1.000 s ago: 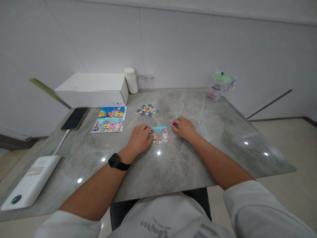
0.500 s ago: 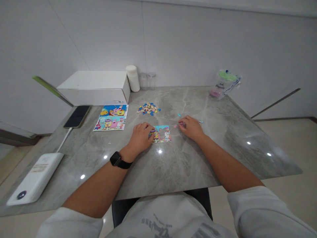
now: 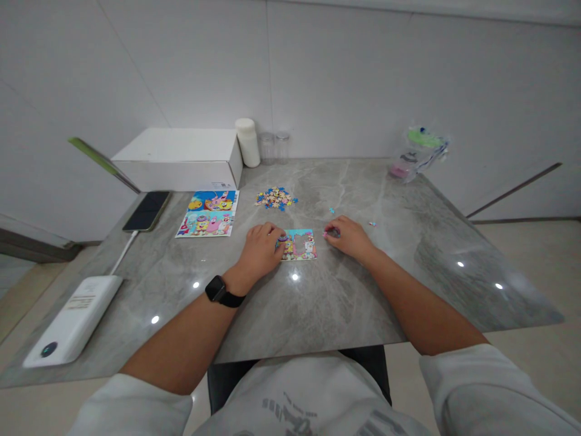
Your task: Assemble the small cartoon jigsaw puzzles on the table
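A partly assembled jigsaw puzzle (image 3: 310,246) with cartoon figures lies flat in front of me, a grey gap showing in its middle. My left hand (image 3: 262,247) has its fingers curled over the puzzle's left side, holding it and hiding that part. Just right of the puzzle, my right hand (image 3: 347,235) pinches a small pink puzzle piece (image 3: 325,234) between thumb and fingertips. A loose blue piece (image 3: 331,210) lies beyond the right hand, and another small piece (image 3: 372,224) is to its right. Farther back is a heap of puzzle pieces (image 3: 276,198).
A printed picture sheet (image 3: 209,214) lies left of the heap. Behind stand a white box (image 3: 177,163), a white bottle (image 3: 247,143) and two clear glasses (image 3: 274,149). At left, a phone (image 3: 147,211) is cabled to a white power bank (image 3: 72,321). A plastic bag (image 3: 415,154) sits back right.
My right hand has reached the pink piece that lay on the table and now has it between its fingertips. My left hand stays on the puzzle. The view has shifted slightly.
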### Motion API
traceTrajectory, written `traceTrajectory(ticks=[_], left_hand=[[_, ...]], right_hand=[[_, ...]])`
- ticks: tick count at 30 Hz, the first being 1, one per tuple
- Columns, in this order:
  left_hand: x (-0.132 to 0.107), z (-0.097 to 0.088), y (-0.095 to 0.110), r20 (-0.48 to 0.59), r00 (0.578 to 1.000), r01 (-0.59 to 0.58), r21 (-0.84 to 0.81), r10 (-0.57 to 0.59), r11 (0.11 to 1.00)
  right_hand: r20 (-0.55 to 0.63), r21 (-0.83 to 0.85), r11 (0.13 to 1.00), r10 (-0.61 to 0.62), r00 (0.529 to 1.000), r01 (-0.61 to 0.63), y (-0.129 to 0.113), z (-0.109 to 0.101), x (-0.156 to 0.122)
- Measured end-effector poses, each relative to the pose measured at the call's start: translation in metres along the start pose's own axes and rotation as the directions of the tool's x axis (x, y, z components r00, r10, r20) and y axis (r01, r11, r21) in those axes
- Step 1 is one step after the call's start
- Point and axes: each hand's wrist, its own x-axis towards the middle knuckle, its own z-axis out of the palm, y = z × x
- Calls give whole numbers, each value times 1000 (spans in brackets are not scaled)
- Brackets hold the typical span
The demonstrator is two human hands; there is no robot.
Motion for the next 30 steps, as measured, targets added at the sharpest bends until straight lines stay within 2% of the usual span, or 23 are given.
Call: traceTrajectory(ticks=[11,16,21,27,30], left_hand=[[0,2,-2,8,1000,5,0,-5,1000],[0,2,0,5,1000,9,-10,-9,1000],[-1,0,1,24,1000,-3,-27,3,1000],[0,2,-1,29,999,-26,-44,28,999],[0,1,-1,36,999,-27,-44,28,999]], right_hand=[[43,5,999,-34,998,34,-1,-2,-4],[46,76,996,-41,998,38,0,-1,-3],[114,260,964,27,993,-56,-1,-3,-2],[160,571,810,50,986,-134,-2,-9,8],[203,625,769,7,979,-136,-10,-16,18]])
